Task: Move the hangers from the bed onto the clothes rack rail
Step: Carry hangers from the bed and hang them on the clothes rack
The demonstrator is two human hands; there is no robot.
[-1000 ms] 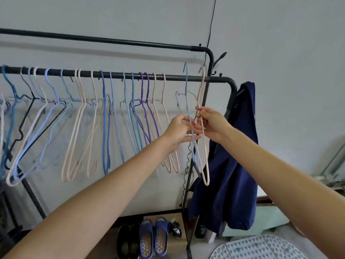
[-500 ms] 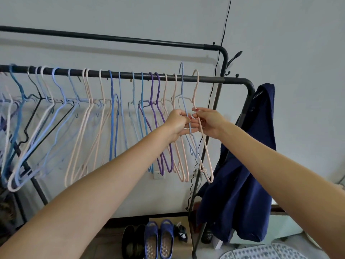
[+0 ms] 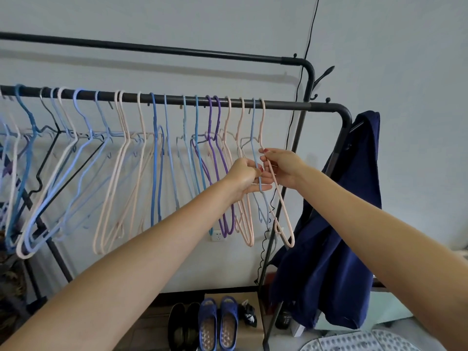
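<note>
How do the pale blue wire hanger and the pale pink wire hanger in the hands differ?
The pale blue wire hanger is held by the left hand; the pale pink wire hanger is pinched by the right hand. The pink one hangs rightmost and reaches lower in view. Both hooks sit on the front black metal rail.

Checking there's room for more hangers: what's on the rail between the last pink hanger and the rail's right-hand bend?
Nothing: in the head view the rail is bare from the pink hanger, pinched by the right hand, to the bend.
</note>
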